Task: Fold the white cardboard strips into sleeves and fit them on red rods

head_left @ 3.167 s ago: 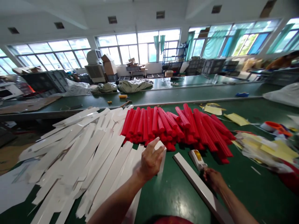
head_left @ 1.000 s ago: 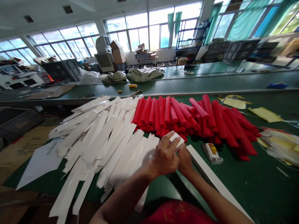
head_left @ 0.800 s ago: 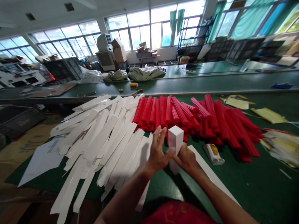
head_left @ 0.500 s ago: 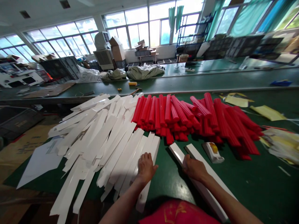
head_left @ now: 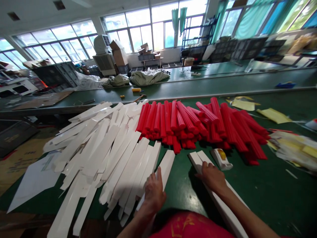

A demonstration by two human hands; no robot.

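My left hand (head_left: 155, 193) is at the near edge of the green table (head_left: 260, 195), its fingers closed on the near end of a flat white carton blank (head_left: 166, 166) at the right side of the blank pile (head_left: 99, 148). My right hand (head_left: 213, 176) lies on a long folded white box (head_left: 195, 158), with its fingers curled over it. A second long white box (head_left: 204, 156) lies touching it on the right. Behind both hands is a heap of red ribbed sticks (head_left: 198, 124).
A small white and yellow tool (head_left: 221, 158) sits right of the boxes. Yellow and clear wrappers (head_left: 289, 148) lie at the right. A second green bench (head_left: 198, 86) behind holds bags and small tools. Cardboard (head_left: 15, 158) lies on the floor at left.
Both hands stood a white box on end and folded it. The right hand then laid it down beside the other box. The left hand went to the blank pile and took hold of a blank.
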